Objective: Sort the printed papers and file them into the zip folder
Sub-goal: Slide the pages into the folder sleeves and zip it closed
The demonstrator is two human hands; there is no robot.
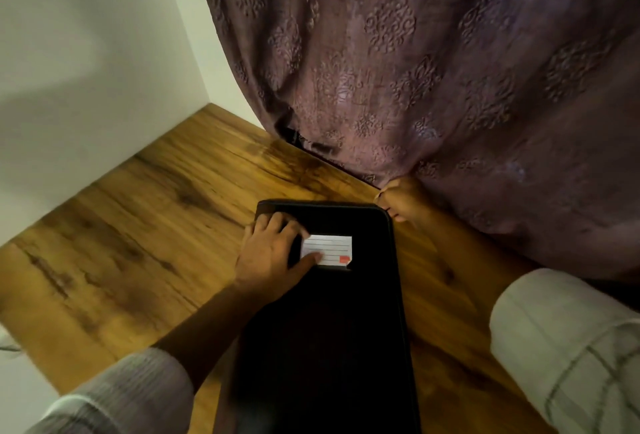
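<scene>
The folder (325, 329) is plain black. Its label (327, 250) is white with thin grey lines across it and a small red patch in the lower right corner. The bench (138, 243) is warm brown wood with darker streaks of grain. The curtain (433, 70) is dull mauve, with a raised flower-like motif repeated over it in the same colour. The wall (86, 35) is white. The left sleeve (131, 395) is pale grey with fine stripes; the right sleeve (561, 340) is white with thin grey checks.
</scene>
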